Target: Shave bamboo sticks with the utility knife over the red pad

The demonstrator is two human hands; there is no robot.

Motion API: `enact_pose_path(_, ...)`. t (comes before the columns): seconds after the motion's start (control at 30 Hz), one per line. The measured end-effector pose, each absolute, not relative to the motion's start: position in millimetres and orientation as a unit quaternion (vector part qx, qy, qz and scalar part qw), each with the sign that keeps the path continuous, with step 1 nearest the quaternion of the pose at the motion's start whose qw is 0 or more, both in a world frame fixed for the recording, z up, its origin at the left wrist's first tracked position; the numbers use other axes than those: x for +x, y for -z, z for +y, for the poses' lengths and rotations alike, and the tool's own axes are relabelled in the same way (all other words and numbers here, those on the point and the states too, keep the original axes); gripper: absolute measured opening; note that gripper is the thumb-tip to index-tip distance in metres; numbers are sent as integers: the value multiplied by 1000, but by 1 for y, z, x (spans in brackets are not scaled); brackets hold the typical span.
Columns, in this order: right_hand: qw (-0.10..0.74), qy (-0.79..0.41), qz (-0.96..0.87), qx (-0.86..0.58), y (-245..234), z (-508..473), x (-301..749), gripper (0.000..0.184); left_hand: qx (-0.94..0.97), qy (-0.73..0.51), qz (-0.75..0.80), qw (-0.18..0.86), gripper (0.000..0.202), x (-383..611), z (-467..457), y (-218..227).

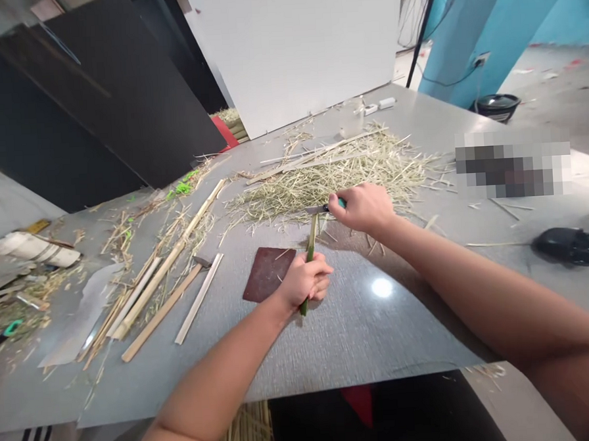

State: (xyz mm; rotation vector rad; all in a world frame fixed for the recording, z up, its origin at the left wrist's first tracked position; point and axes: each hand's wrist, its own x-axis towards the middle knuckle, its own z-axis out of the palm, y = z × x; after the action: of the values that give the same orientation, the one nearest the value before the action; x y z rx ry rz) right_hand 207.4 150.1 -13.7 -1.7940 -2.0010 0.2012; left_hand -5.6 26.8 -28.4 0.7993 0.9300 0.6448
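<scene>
My left hand point(307, 279) is closed round a green bamboo strip point(312, 247), which sticks out above and below the fist. In my right hand point(363, 207) is a knife with a dark and teal handle point(341, 203). Its blade point(315, 209) points left and lies across the upper end of the strip; whether it cuts in I cannot tell. A dark red square sheet point(265, 273) lies on the table partly behind my left hand. Beyond both hands spreads a heap of thin pale shavings point(317, 180).
Left of my hands lie a hammer point(165, 309), a pale flat strip point(198, 299) and long bamboo pieces point(171, 260). A black computer mouse point(569, 245) sits at the right of the grey table point(380, 347). A white panel point(305, 49) stands at the back.
</scene>
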Motion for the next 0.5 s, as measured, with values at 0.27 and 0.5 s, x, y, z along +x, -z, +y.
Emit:
enact_pose_path(0.27, 339, -87, -602, -718, 19, 174, 255, 68, 437, -359, 442, 696, 62, 0, 22, 40)
enact_pose_path(0.5, 220, -118, -754, -608, 23, 130, 188, 64, 398, -462, 479, 631, 54, -10, 46, 46)
